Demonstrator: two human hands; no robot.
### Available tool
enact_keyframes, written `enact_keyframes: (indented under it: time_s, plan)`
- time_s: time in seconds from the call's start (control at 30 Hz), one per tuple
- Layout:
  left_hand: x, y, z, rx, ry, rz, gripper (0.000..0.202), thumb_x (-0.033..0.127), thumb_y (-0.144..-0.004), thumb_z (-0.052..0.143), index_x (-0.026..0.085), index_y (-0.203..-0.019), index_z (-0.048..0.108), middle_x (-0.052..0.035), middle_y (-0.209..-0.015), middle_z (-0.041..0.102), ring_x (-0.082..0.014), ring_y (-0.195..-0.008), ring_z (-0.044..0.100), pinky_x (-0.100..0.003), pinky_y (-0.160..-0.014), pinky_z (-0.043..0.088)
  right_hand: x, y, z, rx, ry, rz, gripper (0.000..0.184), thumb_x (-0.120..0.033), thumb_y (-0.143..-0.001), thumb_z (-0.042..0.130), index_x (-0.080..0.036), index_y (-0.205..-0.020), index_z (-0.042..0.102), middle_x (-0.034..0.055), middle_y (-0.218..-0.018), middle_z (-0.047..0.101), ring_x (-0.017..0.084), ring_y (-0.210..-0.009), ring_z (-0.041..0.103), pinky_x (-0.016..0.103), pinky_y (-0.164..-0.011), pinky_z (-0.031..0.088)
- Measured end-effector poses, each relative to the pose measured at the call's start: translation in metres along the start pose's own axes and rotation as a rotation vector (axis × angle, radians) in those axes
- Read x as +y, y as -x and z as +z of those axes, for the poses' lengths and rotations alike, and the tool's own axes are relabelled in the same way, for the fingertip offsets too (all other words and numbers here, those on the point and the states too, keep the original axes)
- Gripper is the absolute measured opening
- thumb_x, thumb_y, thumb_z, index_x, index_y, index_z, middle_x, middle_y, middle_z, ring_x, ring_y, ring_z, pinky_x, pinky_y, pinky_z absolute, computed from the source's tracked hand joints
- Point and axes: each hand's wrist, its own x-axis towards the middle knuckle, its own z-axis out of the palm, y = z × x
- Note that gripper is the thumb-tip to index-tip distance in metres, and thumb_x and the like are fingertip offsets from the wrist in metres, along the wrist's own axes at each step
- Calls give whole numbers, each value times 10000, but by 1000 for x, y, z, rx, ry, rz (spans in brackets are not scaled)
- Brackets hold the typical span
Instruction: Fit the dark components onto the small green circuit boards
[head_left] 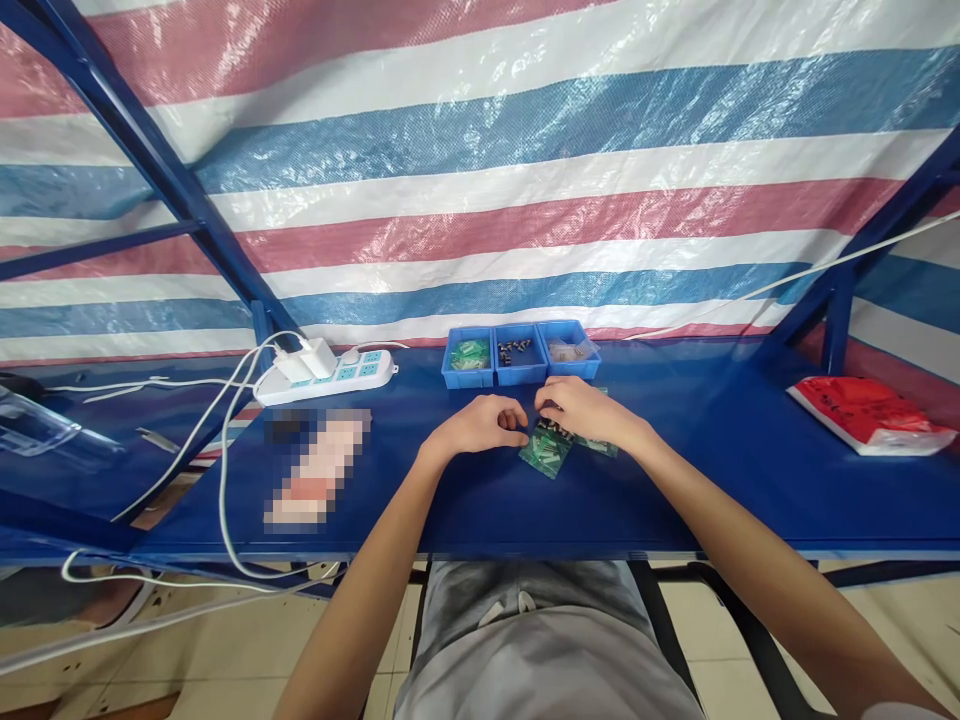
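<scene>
Striped sheet (pixel 525 210): hung behind the table, cut off at the top and both sides.
Blue table (pixel 465 510): its left part is crossed by white cords; its far left end is cluttered, hard to make out.
Power strip (pixel 356 378): set at the back left, partly covered by plugs.
Red packet (pixel 874 410): laid at the right; its print cannot be read.
Blurred patch (pixel 322 465): whatever lies below the power strip is masked by pixels.
Three blue bins (pixel 520 375): lined up at the back — green pieces in the left, dark parts in the middle, something pale in the right, not clearly seen.
Left hand (pixel 484 423): fingers loosely curled, a gap left at the thumb; nothing is seen to be held.
Right hand (pixel 581 408): bent over the pieces; whether anything is gripped cannot be told — the fingertips are hidden.
Flat green pieces (pixel 546 456): placed on the table between and under the hands, partly covered.
Small dark parts (pixel 556 430): glimpsed beneath the right hand, blurred.
</scene>
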Motion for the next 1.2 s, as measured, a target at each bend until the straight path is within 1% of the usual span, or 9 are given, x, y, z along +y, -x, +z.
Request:
enact_keyframes:
  time_s: [0.1, 0.3, 0.43, 0.53, 0.67, 0.77, 0.87, 1.0, 1.2]
  plan:
    - [0, 0, -1, 5, -8, -4, 301, 424, -740, 794, 232, -966, 743, -30, -910, 708, -185, -826, 660, -259, -678, 514, -1, 0, -1, 9, 27, 33, 195, -166, -920, 546, -227, -851, 718, 95, -971, 663, 237, -878, 629, 301, -670, 422]
    - [1, -3, 0, -5, 26, -103, 164, 349, -809, 718, 192, -856, 728, -25, -841, 701, -161, -740, 648, -242, -634, 485, -2, -1, -4, 29, 35, 83, 229, -199, -974, 487, -207, -913, 707, 84, -958, 670, 206, -845, 625, 284, -693, 407]
    - [0, -3, -1, 65, 2, -117, 69, 247, -809, 688, 188, -839, 707, -13, -816, 691, -152, -731, 643, -238, -647, 483, -3, -2, -3, 50, 23, 89, 215, -193, -969, 498, -203, -907, 704, 72, -924, 677, 198, -828, 614, 275, -679, 388]
    - [-2, -4, 0, 147, -61, -58, 44, 168, -819, 634, 184, -839, 670, -10, -810, 665, -144, -717, 626, -241, -647, 477, -1, -3, -1, 66, 9, 79, 214, -182, -957, 506, -205, -884, 706, 65, -892, 678, 196, -807, 605, 275, -666, 375]
    - [-3, -7, 5, 311, -128, 39, 158, 70, -801, 574, 184, -891, 634, -18, -867, 628, -142, -739, 603, -254, -674, 497, -1, -6, 0, 94, -29, 68, 205, -173, -938, 518, -202, -858, 704, 57, -859, 678, 185, -748, 587, 279, -656, 365]
    - [-1, -9, 12, 439, -141, 100, 200, 48, -812, 565, 191, -940, 621, -26, -924, 596, -141, -777, 602, -268, -719, 527, -3, -8, 4, 133, -73, 74, 194, -170, -927, 522, -192, -860, 703, 57, -840, 686, 183, -734, 590, 283, -665, 368]
    - [2, -12, 18, 522, -117, 158, 209, 40, -839, 563, 197, -970, 610, -30, -978, 580, -135, -826, 613, -278, -786, 549, -6, -12, 11, 194, -136, 90, 212, -184, -934, 507, -187, -851, 702, 53, -821, 698, 185, -735, 601, 286, -670, 372]
    - [6, -15, 25, 590, -119, 217, 213, 24, -856, 562, 198, -974, 597, -25, -976, 566, -129, -856, 616, -278, -834, 559, -9, -16, 18, 211, -259, 119, 234, -245, -935, 511, -188, -822, 708, 33, -766, 707, 178, -679, 599, 285, -640, 373]
    - [4, -15, 27, 610, -174, 243, 238, 33, -874, 558, 207, -1034, 587, -38, -1028, 565, -139, -893, 628, -299, -851, 576, -10, -17, 21, 217, -370, 138, 203, -269, -892, 548, -184, -818, 717, 38, -784, 728, 197, -720, 630, 288, -652, 421]
